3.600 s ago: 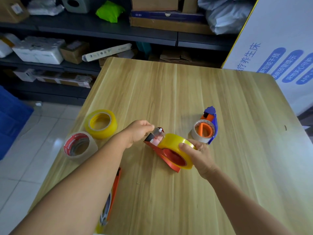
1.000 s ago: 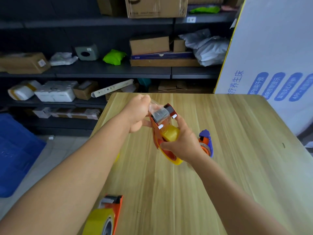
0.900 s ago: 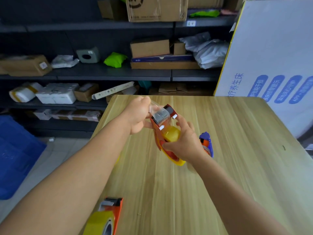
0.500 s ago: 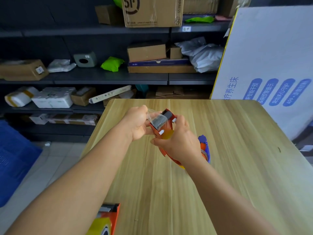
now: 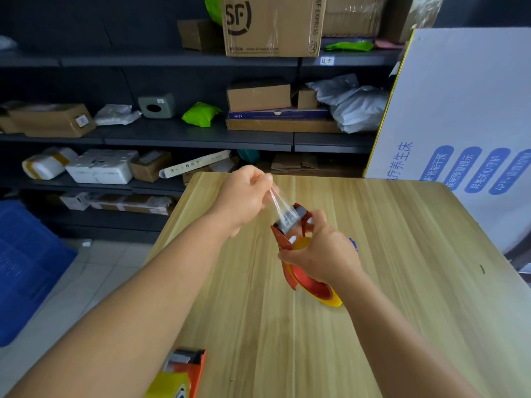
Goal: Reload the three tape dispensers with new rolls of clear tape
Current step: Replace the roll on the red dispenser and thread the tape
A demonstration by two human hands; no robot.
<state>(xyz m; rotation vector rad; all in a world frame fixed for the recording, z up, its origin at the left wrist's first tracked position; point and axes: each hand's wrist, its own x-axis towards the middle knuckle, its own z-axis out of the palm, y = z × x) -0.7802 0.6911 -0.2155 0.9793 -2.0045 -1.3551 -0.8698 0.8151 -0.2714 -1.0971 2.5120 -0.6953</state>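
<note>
Closest to me, at the bottom edge of the pale wooden table (image 5: 287,326), I see a second orange tape dispenser with a yellow-tinted roll (image 5: 184,374), partly hidden by my left forearm; it sits higher in view than half a second ago, though that may be only my head tilting. Further out, my right hand (image 5: 321,254) grips the red-orange handheld tape dispenser loaded with a yellowish clear roll (image 5: 304,271), fingers curled round its middle, holding it above the tabletop. Its long axis runs from the roll end, near and to my right, up to the cutter head, which points away and a little left. My left hand (image 5: 244,196) is closed in a pinch on the clear tape strip (image 5: 277,201) drawn from the head; compared with the earlier frame this hand has pulled up and away, so the strip now stretches taut between fingers and cutter. A sliver of the blue dispenser (image 5: 354,245) shows just behind my right hand. Beyond the table stand dark shelves with cardboard boxes (image 5: 273,27) and a white printed board (image 5: 465,119).
</note>
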